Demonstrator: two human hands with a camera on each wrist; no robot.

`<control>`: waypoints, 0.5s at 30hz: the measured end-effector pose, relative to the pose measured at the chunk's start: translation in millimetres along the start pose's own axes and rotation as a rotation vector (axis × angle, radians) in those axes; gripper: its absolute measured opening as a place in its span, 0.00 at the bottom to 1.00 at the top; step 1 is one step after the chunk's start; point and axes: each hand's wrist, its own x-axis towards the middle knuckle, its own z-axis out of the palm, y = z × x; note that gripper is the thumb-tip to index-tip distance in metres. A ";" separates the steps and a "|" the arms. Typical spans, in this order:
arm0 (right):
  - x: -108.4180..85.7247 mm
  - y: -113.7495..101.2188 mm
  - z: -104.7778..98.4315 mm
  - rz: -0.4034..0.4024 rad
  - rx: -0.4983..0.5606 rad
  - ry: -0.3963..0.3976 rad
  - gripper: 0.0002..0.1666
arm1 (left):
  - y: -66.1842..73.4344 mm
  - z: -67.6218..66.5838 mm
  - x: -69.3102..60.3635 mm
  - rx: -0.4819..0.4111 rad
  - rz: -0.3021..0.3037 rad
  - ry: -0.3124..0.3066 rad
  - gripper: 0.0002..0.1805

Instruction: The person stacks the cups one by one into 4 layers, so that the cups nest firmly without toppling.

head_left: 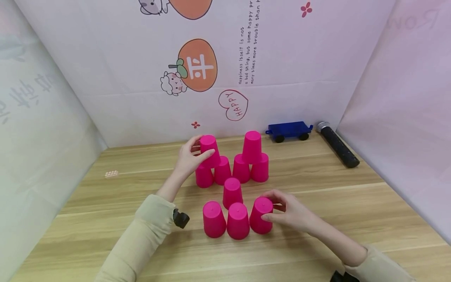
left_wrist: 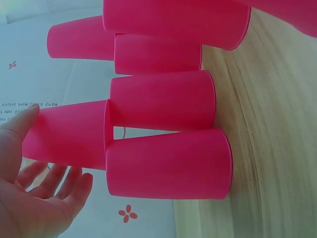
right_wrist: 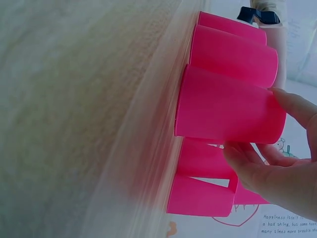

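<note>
Several pink cups stand upside down on the table. At the back left, my left hand [head_left: 187, 158] grips an upper cup [head_left: 209, 150], which rests across two lower cups [head_left: 204, 176]. In the left wrist view, thumb and fingers lie on opposite sides of that cup [left_wrist: 69, 134]. A similar stack, with one top cup [head_left: 252, 147] on two, stands to its right. Three cups form a front row; my right hand [head_left: 294, 211] holds the right-hand one [head_left: 261, 219] between thumb and fingers, also seen as the nearest cup [right_wrist: 228, 106] in the right wrist view. A single cup [head_left: 232, 192] stands behind the row's middle cup [head_left: 238, 223].
A blue toy wagon [head_left: 289, 129] stands at the back right by the printed cloth wall [head_left: 282, 58]. Next to it lies a black microphone [head_left: 338, 145]. White cloth sides bound the wooden table [head_left: 148, 243] at left and right.
</note>
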 end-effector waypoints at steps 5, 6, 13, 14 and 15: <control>-1.5 -0.2 -4.2 0.015 0.000 0.041 0.26 | -3.4 -6.9 -8.0 -0.049 -0.002 0.014 0.36; -1.8 -0.2 -5.4 0.026 0.002 0.051 0.26 | -4.0 -8.4 -10.5 -0.057 -0.006 0.024 0.35; -4.9 -1.9 -21.0 0.022 0.004 0.133 0.25 | -11.3 -23.1 -38.5 -0.098 -0.049 0.076 0.32; -5.5 -3.2 -23.6 0.018 0.003 0.148 0.25 | -13.1 -24.9 -43.0 -0.102 -0.058 0.076 0.32; -5.6 -3.9 -26.5 0.020 -0.002 0.163 0.25 | -14.9 -26.5 -47.3 -0.108 -0.061 0.077 0.31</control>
